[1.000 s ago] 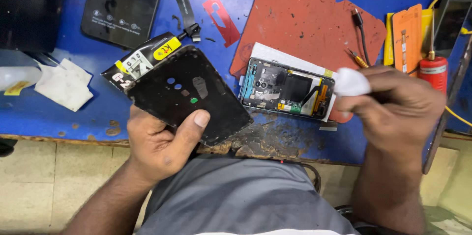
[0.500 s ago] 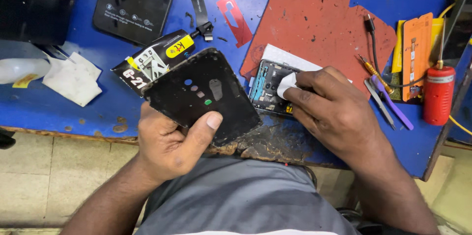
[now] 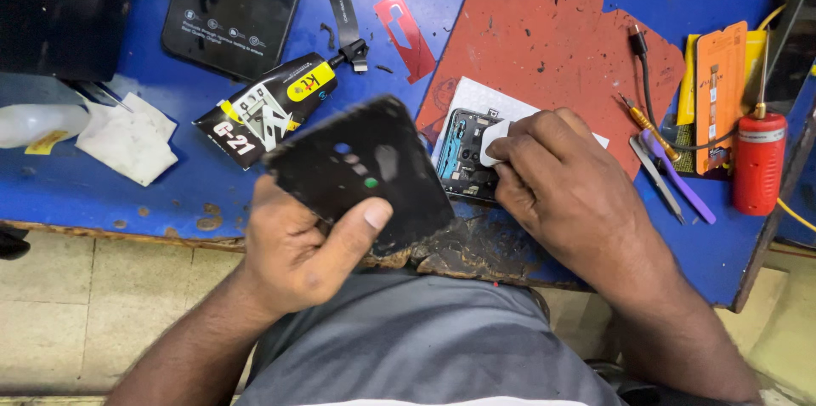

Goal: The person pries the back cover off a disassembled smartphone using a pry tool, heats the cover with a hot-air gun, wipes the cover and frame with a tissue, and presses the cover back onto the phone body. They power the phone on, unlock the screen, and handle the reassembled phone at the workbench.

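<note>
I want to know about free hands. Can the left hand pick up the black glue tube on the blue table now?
Probably not: the left hand is full, gripping the black back cover. The glue tube lies uncovered just beyond that cover, so only the occupied grip hinders it.

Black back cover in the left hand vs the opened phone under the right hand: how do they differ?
The black back cover is lifted off the bench, gripped by the left hand; the opened phone lies flat on the red mat. The cover shows a plain dark face with small cut-outs; the phone shows exposed teal and black internals. The cover is in full view; the phone is half hidden by the right hand, which presses a white wipe on it. Both look similar in outline.
</note>
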